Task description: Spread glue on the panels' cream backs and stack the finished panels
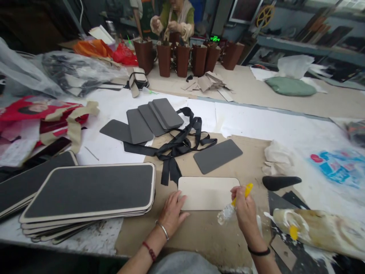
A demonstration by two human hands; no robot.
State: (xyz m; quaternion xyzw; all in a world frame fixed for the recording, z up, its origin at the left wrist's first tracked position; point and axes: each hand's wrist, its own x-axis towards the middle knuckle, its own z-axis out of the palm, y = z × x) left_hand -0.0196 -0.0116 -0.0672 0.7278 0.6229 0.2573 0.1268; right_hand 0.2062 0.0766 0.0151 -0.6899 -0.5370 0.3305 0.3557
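A pale, round-cornered panel (pixel 207 190) lies flat on brown paper in front of me. My left hand (pixel 172 211) rests at its left edge, fingers spread. Gripped in my right hand (pixel 244 209) is a yellow-handled glue brush (pixel 247 190), its white-coated bristles pointing down-left, just beyond the panel's lower right part. Behind the panel lies one dark grey panel (pixel 218 156). Further left, several grey panels (pixel 139 125) overlap beside a tangled black ribbon (pixel 182 140). To my left is a stack of larger dark panels (pixel 94 188) with cream borders.
A glue-smeared container (pixel 322 228) lies at the right, near a black pointed piece (pixel 281 182) and a crumpled cloth (pixel 276 158). Plastic bags (pixel 80 70) cover the far left. Across the table, a person (pixel 176 23) works behind several brown containers (pixel 182 61).
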